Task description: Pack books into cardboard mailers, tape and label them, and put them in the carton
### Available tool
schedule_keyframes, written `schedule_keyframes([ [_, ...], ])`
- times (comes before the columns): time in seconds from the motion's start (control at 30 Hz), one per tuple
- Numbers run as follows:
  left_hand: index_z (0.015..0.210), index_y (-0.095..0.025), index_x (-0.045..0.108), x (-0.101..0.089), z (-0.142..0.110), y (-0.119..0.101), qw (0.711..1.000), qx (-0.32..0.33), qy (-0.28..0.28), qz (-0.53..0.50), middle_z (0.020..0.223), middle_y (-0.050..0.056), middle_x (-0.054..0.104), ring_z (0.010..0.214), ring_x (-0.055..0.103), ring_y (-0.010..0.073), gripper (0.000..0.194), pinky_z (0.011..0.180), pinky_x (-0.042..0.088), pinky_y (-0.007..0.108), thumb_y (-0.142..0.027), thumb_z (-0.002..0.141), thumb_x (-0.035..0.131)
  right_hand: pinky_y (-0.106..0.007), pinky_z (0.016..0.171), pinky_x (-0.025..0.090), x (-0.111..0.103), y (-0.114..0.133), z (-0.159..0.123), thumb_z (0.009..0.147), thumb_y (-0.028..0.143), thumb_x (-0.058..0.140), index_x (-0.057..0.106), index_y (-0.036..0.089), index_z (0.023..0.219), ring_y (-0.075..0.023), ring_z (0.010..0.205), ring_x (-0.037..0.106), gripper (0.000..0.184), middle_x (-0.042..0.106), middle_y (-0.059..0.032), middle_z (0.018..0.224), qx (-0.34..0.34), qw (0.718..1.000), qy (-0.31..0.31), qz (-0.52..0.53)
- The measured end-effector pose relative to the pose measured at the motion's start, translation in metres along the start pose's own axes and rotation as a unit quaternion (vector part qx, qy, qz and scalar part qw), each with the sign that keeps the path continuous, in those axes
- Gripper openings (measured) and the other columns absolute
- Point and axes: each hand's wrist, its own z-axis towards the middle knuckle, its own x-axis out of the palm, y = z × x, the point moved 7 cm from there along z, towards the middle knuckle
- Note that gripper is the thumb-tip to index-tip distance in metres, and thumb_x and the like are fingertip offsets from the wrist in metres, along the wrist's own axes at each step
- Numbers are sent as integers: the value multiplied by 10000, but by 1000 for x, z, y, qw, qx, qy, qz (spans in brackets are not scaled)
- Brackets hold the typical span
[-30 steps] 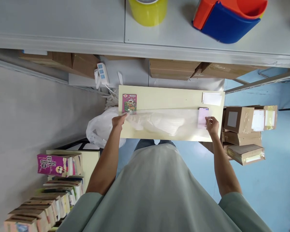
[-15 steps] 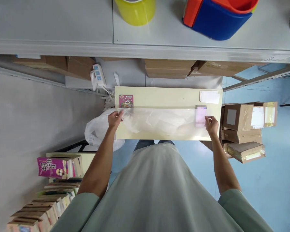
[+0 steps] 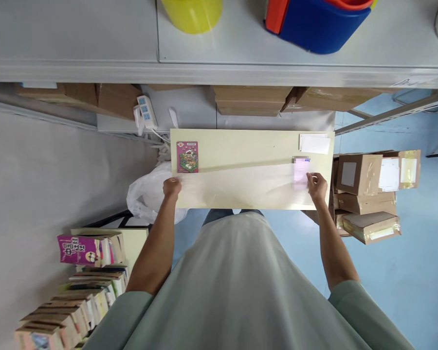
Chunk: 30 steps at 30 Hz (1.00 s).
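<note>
A sheet of clear plastic film [image 3: 237, 187] stretches across the pale yellow table [image 3: 241, 146] between my two hands. My left hand [image 3: 172, 186] pinches its left end, by the table's left edge. The other end is gripped in the closed fingers of my right hand [image 3: 317, 187]. Through the film shows a phone [image 3: 301, 174] with a lit pinkish screen, just left of my right hand. A purple book [image 3: 187, 157] with a colourful cover lies beyond my left hand, clear of the film.
White paper slips [image 3: 314, 143] lie at the table's far right corner. Taped cardboard boxes [image 3: 361, 177] are stacked to the right. A white plastic bag [image 3: 146, 194] and a row of books [image 3: 73, 301] are on the left. A grey shelf [image 3: 219, 73] spans the far side.
The film has gone from bunched and wrinkled to nearly flat and taut. My left hand moved slightly left, then nearer my body, uncovering the purple book. My right hand stayed about where it was.
</note>
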Motion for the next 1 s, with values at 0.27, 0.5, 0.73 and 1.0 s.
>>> schedule_keyframes([
  [0.27,1281,-158,657,-19,-22,-26,988,18,-150,15,1217,221,772,1193,732,349,359,1085,521,509,-288,1057,407,-282,532,390,-8,5,4,994,746,528,701,184,1002,-185,520,556,589,663,-20,630,-38,999,-22,-29],
  [0.5,1312,-172,667,-49,-17,-44,975,127,-174,61,1091,143,789,1090,763,322,347,1071,541,470,-293,1082,436,-293,598,365,-7,-6,12,1063,656,465,701,197,1043,-218,565,584,517,716,-66,685,-53,992,-23,-112],
  [0.73,1251,-154,641,-34,-4,-31,983,79,-150,73,1023,192,790,1068,760,373,321,1020,534,494,-345,1076,452,-315,652,352,19,-6,10,1133,531,377,703,191,1133,-236,604,587,471,734,-113,771,-33,975,-36,-217],
  [1.0,854,-226,642,-21,4,-5,993,49,-111,3,962,154,803,1018,744,311,402,981,525,400,-556,1032,495,-574,938,562,21,36,-16,1074,629,482,571,77,1474,-430,1188,656,688,629,-318,1365,-71,965,-120,-224],
])
